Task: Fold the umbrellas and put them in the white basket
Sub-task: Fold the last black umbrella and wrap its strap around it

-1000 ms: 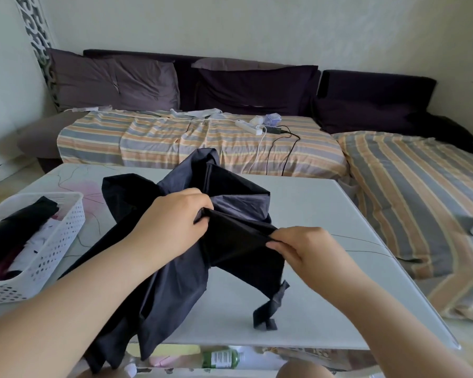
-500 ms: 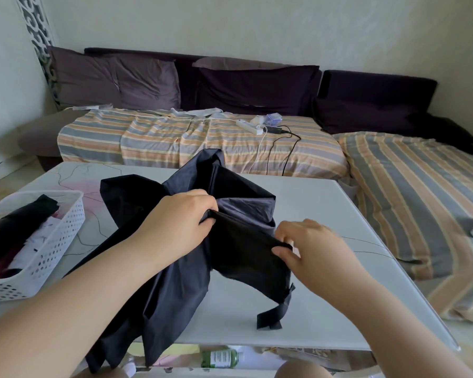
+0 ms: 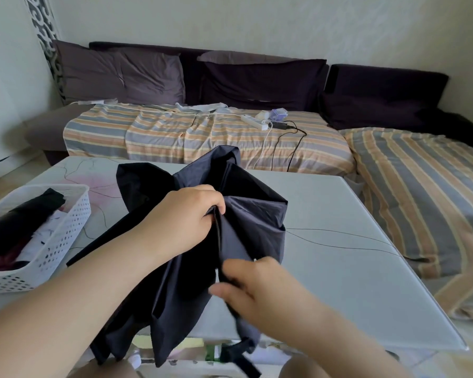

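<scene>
Dark, slippery cloth is the trouble here: the umbrella (image 3: 202, 241) hangs over the near edge of the table (image 3: 366, 241), loose panels spilling every way. Your left hand (image 3: 186, 214) bunches the canopy in a closed fist; your right hand (image 3: 246, 285) is blurred, fingers curled around a fold, as best I can tell. If the pleats twist, the strap (image 3: 243, 356) likely won't wrap neatly. The shaft and handle are buried in cloth. The basket (image 3: 52, 241), cut off at the left, already holds folded umbrellas.
</scene>
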Tool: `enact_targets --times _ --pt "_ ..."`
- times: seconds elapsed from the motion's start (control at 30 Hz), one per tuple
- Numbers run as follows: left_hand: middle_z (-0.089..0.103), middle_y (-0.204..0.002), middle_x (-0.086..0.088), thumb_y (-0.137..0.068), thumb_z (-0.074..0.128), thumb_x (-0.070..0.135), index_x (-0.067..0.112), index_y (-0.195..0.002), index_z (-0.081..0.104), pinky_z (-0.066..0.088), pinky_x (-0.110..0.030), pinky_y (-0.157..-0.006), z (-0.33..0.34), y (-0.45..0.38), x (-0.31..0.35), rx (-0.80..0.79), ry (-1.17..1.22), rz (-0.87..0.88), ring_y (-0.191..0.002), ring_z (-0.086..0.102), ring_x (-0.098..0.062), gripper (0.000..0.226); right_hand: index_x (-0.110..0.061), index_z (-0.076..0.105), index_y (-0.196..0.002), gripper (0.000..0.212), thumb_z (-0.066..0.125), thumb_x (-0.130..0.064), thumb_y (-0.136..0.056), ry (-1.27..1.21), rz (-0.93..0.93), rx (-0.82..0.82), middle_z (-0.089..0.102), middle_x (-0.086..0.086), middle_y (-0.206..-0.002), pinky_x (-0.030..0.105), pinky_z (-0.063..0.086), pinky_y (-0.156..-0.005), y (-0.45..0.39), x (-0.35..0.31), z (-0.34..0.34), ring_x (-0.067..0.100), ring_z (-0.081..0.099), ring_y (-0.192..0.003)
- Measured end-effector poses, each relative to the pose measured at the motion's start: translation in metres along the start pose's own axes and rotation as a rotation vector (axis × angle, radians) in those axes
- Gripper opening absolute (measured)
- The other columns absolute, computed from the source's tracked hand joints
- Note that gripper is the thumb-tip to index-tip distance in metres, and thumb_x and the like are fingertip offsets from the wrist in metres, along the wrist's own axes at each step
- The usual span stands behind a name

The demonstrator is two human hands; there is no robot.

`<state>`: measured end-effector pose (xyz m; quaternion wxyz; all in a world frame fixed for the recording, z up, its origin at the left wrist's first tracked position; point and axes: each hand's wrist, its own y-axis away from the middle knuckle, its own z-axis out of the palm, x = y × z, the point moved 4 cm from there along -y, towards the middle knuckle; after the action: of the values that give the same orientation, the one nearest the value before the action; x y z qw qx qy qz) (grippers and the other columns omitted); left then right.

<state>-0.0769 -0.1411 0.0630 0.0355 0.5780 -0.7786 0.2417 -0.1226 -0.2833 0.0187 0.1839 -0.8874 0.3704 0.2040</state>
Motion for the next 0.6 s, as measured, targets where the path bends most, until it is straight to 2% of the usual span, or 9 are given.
enact_targets --times 0.07,0.13,0.2,0.27,0.4,0.47,0.5,0.57,0.6 --pt "0.060 -0.098 0.013 -0.084 0.048 -0.001 0.024 -0.094 0.065 0.033 -0.013 -0.055 0.000 -0.001 0.001 -0.042 0.010 0.003 -0.063 0.048 0.010 0.032 -0.025 0.026 -0.061 0.047 0.058 -0.035 -0.094 -0.097 0.017 -0.014 0.036 -0.004 -0.048 0.020 0.026 -0.047 -0.008 -0.008 0.014 0.015 0.040 -0.050" --pt "0.060 -0.101 0.014 -0.085 0.046 0.001 0.026 -0.095 0.064 0.035 -0.016 -0.056 -0.001 -0.001 0.003 -0.079 -0.002 0.025 -0.062 0.049 0.003 0.033 -0.020 0.032 -0.065 0.040 0.056 -0.031 -0.095 -0.172 0.031 -0.054 0.058 0.005 -0.058 0.025 0.039 -0.053 -0.017 -0.020 0.024 0.015 0.052 -0.055" --pt "0.059 -0.107 0.016 -0.087 0.044 0.003 0.027 -0.099 0.063 0.039 -0.021 -0.062 -0.002 0.000 0.004 -0.134 -0.026 0.047 -0.064 0.051 -0.006 0.033 -0.015 0.036 -0.068 0.037 0.054 -0.029 -0.096 -0.237 0.031 -0.062 0.070 0.011 -0.072 0.017 0.038 -0.052 -0.025 -0.032 0.030 0.014 0.055 -0.058" --pt "0.055 -0.112 0.019 -0.090 0.040 0.005 0.027 -0.103 0.061 0.044 -0.031 -0.072 -0.002 0.000 0.006 -0.207 -0.033 0.053 -0.070 0.055 -0.011 0.033 -0.014 0.037 -0.065 0.038 0.054 -0.027 -0.097 -0.304 0.058 -0.044 0.072 0.011 -0.075 0.012 0.033 -0.049 -0.032 -0.038 0.034 0.008 0.049 -0.055" --pt "0.051 -0.114 0.019 -0.094 0.039 0.023 0.024 -0.108 0.059 0.042 -0.032 -0.091 -0.004 0.000 0.009 -0.290 -0.006 0.023 -0.097 0.056 -0.010 0.024 -0.017 0.048 -0.068 0.030 0.053 -0.025 -0.097 -0.422 0.095 0.003 0.073 0.010 -0.077 0.022 0.045 -0.066 -0.043 -0.042 0.042 0.008 0.056 -0.058" --pt "0.050 -0.111 0.019 -0.090 0.049 0.038 0.026 -0.106 0.055 0.042 -0.029 -0.088 -0.005 0.000 0.008 -0.295 -0.035 0.033 -0.094 0.054 -0.008 0.022 -0.017 0.054 -0.071 0.026 0.052 -0.020 -0.097 -0.462 0.093 0.022 0.073 0.013 -0.081 0.027 0.049 -0.078 -0.048 -0.044 0.046 0.016 0.064 -0.071" --pt "0.048 -0.111 0.019 -0.088 0.055 0.039 0.028 -0.107 0.053 0.042 -0.025 -0.084 -0.004 0.001 0.006 -0.299 -0.076 0.046 -0.090 0.053 -0.006 0.022 -0.014 0.058 -0.076 0.021 0.052 -0.017 -0.097 -0.479 0.081 0.015 0.073 0.013 -0.085 0.028 0.050 -0.082 -0.048 -0.045 0.047 0.018 0.065 -0.079" --pt "0.047 -0.110 0.018 -0.088 0.060 0.027 0.029 -0.106 0.050 0.039 -0.021 -0.072 -0.003 0.002 0.002 -0.284 -0.103 0.063 -0.079 0.050 -0.006 0.020 -0.008 0.062 -0.102 0.013 0.053 -0.014 -0.096 -0.474 0.057 -0.058 0.072 0.010 -0.097 0.024 0.049 -0.085 -0.045 -0.044 0.047 0.016 0.064 -0.088" --pt "0.048 -0.107 0.016 -0.089 0.058 0.020 0.029 -0.104 0.050 0.037 -0.021 -0.067 -0.004 0.003 0.000 -0.264 -0.100 0.068 -0.072 0.048 -0.008 0.019 -0.009 0.062 -0.111 0.018 0.056 -0.015 -0.095 -0.460 0.034 -0.074 0.071 0.007 -0.099 0.021 0.049 -0.083 -0.040 -0.041 0.045 0.012 0.063 -0.087"
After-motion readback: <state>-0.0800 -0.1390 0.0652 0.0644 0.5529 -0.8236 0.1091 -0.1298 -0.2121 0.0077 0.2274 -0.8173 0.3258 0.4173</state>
